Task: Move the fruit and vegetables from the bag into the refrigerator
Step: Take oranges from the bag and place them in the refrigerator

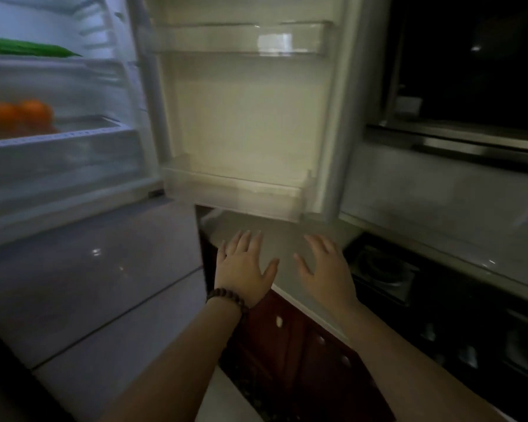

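Left hand (pixel 244 267), beaded bracelet (pixel 226 297) at wrist: fingers spread, empty, over the counter (pixel 282 248). Right hand (pixel 326 268): fingers spread, empty, beside it. Fridge door (pixel 250 117): open beyond. Fridge (pixel 61 166): oranges (pixel 20 115) in a drawer, cucumber (pixel 28 48) on the shelf above.

open refrigerator door (pixel 250 117) hangs over the counter (pixel 284 248), its lower door bin (pixel 235 190) just above both spread, empty hands. the refrigerator (pixel 58 166) stands open at left; a cucumber (pixel 28 48) and oranges (pixel 19 115) occupy shelves there. stove (pixel 384 269) bounds the right.
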`<state>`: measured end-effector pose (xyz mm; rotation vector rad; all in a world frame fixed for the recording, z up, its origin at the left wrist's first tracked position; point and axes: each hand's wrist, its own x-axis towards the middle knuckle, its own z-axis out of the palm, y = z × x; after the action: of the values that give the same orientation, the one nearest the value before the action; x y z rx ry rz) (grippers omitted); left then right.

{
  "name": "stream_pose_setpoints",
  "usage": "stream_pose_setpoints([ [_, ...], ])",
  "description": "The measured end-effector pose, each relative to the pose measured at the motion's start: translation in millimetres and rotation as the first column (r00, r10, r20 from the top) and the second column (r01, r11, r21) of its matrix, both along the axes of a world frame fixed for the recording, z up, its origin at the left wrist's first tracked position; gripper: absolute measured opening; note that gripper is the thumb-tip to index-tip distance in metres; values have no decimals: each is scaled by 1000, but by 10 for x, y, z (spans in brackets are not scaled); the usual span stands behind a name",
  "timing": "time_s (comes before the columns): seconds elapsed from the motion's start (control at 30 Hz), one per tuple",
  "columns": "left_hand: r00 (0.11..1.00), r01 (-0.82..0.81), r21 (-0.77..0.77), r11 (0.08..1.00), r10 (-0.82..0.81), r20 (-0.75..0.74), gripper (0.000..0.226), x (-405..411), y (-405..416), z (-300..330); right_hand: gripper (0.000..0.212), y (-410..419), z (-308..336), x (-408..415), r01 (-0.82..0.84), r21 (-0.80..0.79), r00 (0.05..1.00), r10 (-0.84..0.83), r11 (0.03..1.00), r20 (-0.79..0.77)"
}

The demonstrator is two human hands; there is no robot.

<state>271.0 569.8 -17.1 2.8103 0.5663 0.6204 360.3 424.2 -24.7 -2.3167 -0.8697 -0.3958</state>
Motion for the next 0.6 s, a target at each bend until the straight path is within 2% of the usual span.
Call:
stream_pose_setpoints([
  [0.13, 982, 190, 0, 982, -190, -25, 70, 171, -967, -85, 53, -1126, -161, -110, 207, -59, 977, -210, 976, -34],
  [0.3, 911, 412, 8, 911, -412, -37, 69, 340, -2199, -175, 52, -2565, -271, -376, 452, -99, 885, -460, 886, -74],
  [0.47, 798, 603, 15, 798, -602, -43, 68, 392, -3380, -267, 52, -3771, -302, -776, 652, -117, 744, -662, 749, -87],
  [0.6, 673, 738, -2, 675, -736, -69, 66, 365, -4199, -332, 49, -4552, -332, -1103, 761, -127, 628, -772, 636, -101],
])
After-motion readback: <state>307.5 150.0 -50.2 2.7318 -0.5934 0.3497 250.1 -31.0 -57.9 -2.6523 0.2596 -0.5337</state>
